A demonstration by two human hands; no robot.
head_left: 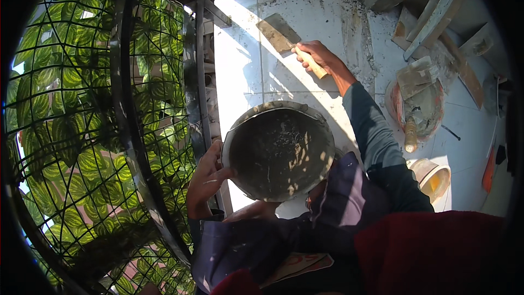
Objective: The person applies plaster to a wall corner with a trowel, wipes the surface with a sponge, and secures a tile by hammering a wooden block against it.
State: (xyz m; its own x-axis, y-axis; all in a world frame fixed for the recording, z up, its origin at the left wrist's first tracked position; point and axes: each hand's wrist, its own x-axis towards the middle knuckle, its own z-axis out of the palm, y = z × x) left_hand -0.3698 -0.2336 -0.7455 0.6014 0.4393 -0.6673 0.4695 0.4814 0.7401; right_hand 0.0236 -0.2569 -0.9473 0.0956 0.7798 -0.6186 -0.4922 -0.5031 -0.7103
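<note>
My right hand [319,57] is closed round the wooden handle of a scraper [279,31] with a wide, flat, dirty blade. The blade is tilted toward the far left, over the pale tiles. Nearer to me is a round, grey-stained bucket [244,155] with its mouth facing up. Dried grey smears and patches of sunlight mark its inside. At the bucket's left side, my left hand [207,177] grips the rim, the thumb lying along the edge; its other fingers are partly hidden.
Left stands a dark metal grille [121,71] with leafy greenery behind it. A round tub [390,101] with a trowel [415,79] across it sits at right, near a small pale bucket [445,172]. Wooden offcuts [464,68] lie farther back. Grey debris spots the tiles [314,16].
</note>
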